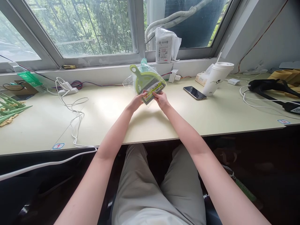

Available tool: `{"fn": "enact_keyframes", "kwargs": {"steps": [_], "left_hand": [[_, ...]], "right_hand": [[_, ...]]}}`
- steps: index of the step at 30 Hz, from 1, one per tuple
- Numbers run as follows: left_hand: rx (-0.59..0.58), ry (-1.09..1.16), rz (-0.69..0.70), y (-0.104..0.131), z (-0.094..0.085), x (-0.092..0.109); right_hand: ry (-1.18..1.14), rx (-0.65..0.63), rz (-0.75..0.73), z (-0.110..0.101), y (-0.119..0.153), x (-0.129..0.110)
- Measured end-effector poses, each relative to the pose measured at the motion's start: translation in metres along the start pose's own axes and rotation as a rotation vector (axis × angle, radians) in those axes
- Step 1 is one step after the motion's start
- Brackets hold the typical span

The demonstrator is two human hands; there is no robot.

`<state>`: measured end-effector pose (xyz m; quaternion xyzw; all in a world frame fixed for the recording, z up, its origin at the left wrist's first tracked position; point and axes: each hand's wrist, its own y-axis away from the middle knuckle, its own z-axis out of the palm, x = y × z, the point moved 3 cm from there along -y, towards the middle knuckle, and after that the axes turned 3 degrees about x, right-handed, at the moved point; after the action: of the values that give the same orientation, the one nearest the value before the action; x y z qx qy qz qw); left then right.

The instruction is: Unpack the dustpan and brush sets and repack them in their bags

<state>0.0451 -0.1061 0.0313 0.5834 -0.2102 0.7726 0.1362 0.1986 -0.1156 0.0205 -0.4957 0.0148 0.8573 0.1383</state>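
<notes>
- Clear-wrapped green plastic dustpan-and-brush set [151,82]: tilted above the pale cream desk [100,125].
- Left hand [137,101] and right hand [161,98]: pinching its near end from either side (both reaching well forward).
- White plastic-wrapped package [163,51]: beyond it, by the window.
- Black rectangular smartphone [194,92], tall white lidded cup [217,78]: rightward, well apart.
- Thin white cables [76,120]: straggling at left.

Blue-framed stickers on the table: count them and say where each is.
2: one sticker near the front edge of the table, at left; another sticker near that edge, far right. The forearms could hide more.
</notes>
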Motion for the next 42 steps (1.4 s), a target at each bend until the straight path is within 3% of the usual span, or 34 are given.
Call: {"fn": "enact_keyframes", "kwargs": {"steps": [5, 8, 11, 13, 20, 32, 42], "left_hand": [[-0.205, -0.066, -0.178, 0.007, 0.013, -0.010], [-0.104, -0.035, -0.124, 0.002, 0.009, -0.012], [0.096, 0.008, 0.049, -0.003, -0.002, -0.005], [0.160, 0.027, 0.137, -0.004, -0.008, 0.001], [-0.036, 0.133, 0.056, -0.002, 0.004, -0.002], [0.201, 0.012, 0.027, -0.008, -0.009, -0.013], [0.117, -0.028, -0.021, -0.001, -0.007, -0.009]], "right_hand": [[-0.054, -0.010, -0.064, -0.005, -0.006, 0.000], [-0.055, 0.010, -0.059, -0.005, -0.007, 0.005], [-0.059, 0.026, -0.053, -0.005, -0.007, 0.008], [-0.060, 0.027, -0.053, -0.005, -0.008, 0.009], [-0.049, 0.042, -0.065, -0.010, -0.009, 0.005], [-0.048, 0.067, -0.055, -0.005, -0.004, 0.011], [-0.043, 0.062, -0.018, -0.005, -0.004, 0.013]]}}
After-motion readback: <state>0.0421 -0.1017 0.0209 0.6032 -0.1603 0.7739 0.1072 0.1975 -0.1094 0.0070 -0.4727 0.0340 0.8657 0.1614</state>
